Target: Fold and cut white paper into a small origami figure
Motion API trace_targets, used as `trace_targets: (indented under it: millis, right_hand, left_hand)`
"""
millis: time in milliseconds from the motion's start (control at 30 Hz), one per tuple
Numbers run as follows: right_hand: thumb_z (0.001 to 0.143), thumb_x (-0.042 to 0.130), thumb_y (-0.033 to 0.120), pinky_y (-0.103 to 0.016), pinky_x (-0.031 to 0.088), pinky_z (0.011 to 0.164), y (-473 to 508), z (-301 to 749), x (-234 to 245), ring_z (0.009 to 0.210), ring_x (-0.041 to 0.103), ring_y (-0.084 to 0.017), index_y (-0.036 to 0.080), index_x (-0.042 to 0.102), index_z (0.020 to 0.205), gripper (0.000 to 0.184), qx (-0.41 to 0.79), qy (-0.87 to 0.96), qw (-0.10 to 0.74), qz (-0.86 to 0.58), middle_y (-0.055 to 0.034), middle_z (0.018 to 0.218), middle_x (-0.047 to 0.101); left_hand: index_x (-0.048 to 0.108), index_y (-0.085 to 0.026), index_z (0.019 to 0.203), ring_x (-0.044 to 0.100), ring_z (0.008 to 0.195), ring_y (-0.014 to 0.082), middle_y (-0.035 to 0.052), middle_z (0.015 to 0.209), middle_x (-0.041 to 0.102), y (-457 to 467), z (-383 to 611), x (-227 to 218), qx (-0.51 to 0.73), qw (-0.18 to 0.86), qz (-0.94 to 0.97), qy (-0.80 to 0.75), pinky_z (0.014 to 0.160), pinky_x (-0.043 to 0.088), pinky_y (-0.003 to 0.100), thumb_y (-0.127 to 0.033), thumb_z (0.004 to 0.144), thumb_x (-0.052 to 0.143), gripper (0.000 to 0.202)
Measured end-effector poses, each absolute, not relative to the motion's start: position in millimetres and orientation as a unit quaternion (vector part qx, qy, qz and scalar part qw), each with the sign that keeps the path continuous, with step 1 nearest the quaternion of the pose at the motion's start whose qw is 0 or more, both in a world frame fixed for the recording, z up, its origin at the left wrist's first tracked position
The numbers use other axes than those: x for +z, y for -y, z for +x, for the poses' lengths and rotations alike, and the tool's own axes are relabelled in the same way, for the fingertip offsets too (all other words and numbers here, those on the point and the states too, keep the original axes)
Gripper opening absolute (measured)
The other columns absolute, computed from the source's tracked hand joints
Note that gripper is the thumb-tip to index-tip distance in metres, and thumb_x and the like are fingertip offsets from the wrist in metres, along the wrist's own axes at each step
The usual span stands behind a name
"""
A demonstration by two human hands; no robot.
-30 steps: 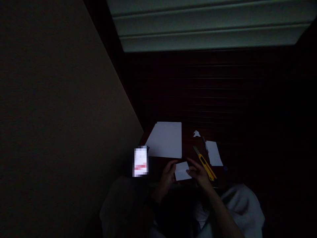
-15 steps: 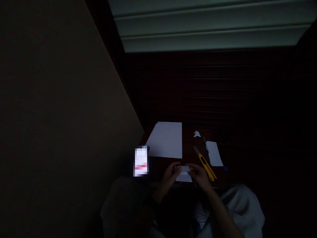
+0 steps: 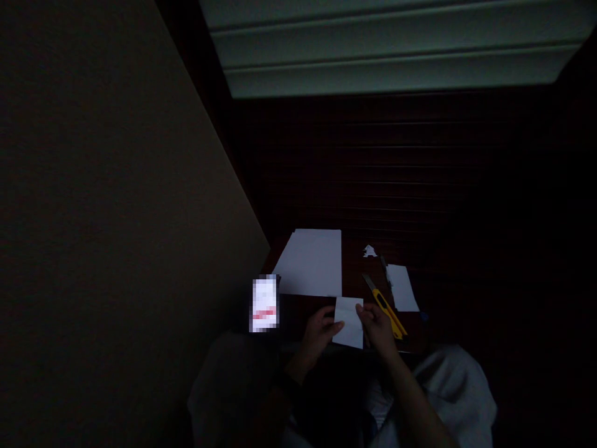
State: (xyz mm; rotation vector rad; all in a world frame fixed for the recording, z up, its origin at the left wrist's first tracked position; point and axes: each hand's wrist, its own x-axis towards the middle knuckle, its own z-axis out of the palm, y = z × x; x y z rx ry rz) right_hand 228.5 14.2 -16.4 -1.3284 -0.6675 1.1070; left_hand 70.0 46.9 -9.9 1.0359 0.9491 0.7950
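Between my hands is a small white piece of paper [image 3: 349, 323], held up over the near edge of the dark table, with a faint crease across it. My left hand [image 3: 319, 333] pinches its left side, thumb in front and fingers behind. At the right edge, my right hand [image 3: 377, 323] grips it with the thumb on the front face. Just right of that hand lies a yellow box cutter [image 3: 386, 308] with its blade out, pointing away from me.
White sheets of paper [image 3: 310, 261] lie at the back left, beside a lit phone [image 3: 264, 303] with a blurred screen. A small white paper cutout [image 3: 369, 251] sits at the back. A dark pen [image 3: 384, 264] and a white paper piece [image 3: 403, 287] lie to the right.
The small paper was tilted and looked shorter; now it is unfolded or turned up to show a taller face. My hands have shifted to its left and right sides.
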Motion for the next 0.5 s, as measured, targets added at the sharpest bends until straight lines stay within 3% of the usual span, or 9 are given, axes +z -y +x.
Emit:
trace_targets:
  millis: [67,167,367,500]
  right_hand:
    - [0.071,0.064,0.054,-0.016,0.025,0.027,-14,227,-16,0.027,0.035,-0.006,0.019,0.055,0.076,0.037,0.474,0.286,0.607,-0.57,0.0072,0.044,0.049]
    - [0.073,0.064,0.051,-0.017,0.024,0.026,-12,226,-17,0.025,0.034,-0.006,0.019,0.055,0.077,0.033,0.474,0.3,0.607,-0.563,0.0091,0.039,0.045]
    - [0.074,0.063,0.05,-0.017,0.025,0.028,-12,227,-19,0.028,0.035,-0.007,0.019,0.056,0.078,0.031,0.47,0.299,0.619,-0.554,0.0096,0.037,0.043]
    - [0.071,0.068,0.045,-0.02,0.039,0.041,-14,229,-18,0.044,0.05,-0.011,0.017,0.059,0.079,0.03,0.47,0.294,0.625,-0.549,0.0035,0.054,0.056]
  left_hand:
    - [0.062,-0.013,0.098,0.066,0.077,0.0237,0.0125,0.09,0.07,-48,72,-11,0.356,0.675,0.471,-0.442,0.066,0.051,0.031,-0.04,0.072,0.068,0.039]
    - [0.066,-0.012,0.088,0.066,0.076,0.0233,0.0107,0.087,0.069,-47,73,-10,0.36,0.667,0.467,-0.456,0.062,0.05,0.029,-0.046,0.074,0.063,0.037]
    - [0.068,-0.012,0.087,0.065,0.074,0.0215,0.0097,0.084,0.069,-44,70,0,0.368,0.704,0.421,-0.437,0.063,0.05,0.029,-0.049,0.074,0.063,0.04]
    - [0.069,-0.011,0.089,0.065,0.077,0.0223,0.0117,0.087,0.069,-43,66,4,0.368,0.728,0.396,-0.422,0.065,0.05,0.029,-0.045,0.07,0.069,0.039]
